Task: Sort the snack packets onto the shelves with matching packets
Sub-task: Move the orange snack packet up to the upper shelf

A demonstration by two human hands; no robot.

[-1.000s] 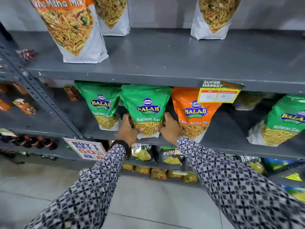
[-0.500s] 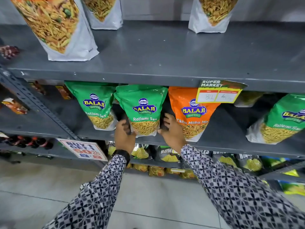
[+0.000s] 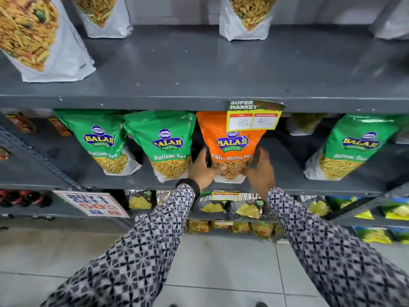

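Observation:
An orange Tikha Mitha Mix packet (image 3: 230, 138) stands on the middle shelf (image 3: 285, 185). My left hand (image 3: 202, 168) grips its lower left side and my right hand (image 3: 261, 171) grips its lower right side. Left of it stand two green Ratlami Sev packets (image 3: 168, 140) (image 3: 99, 136). A third green Ratlami Sev packet (image 3: 354, 147) stands apart at the right. On the top shelf (image 3: 199, 69) stand several Tikha Mitha Mix packets, one large at the left (image 3: 33, 36), another further right (image 3: 245, 16).
A price tag (image 3: 254, 116) hangs from the top shelf's edge over the orange packet. A "Buy 1 Get 1" sign (image 3: 93, 203) hangs lower left. The lower shelves hold dark chip packets (image 3: 245, 207) and yellow packets (image 3: 371, 233). Grey floor tiles lie below.
Both hands have let go of the middle green Ratlami Sev packet and moved right onto the orange Tikha Mitha Mix packet. The view has shifted right.

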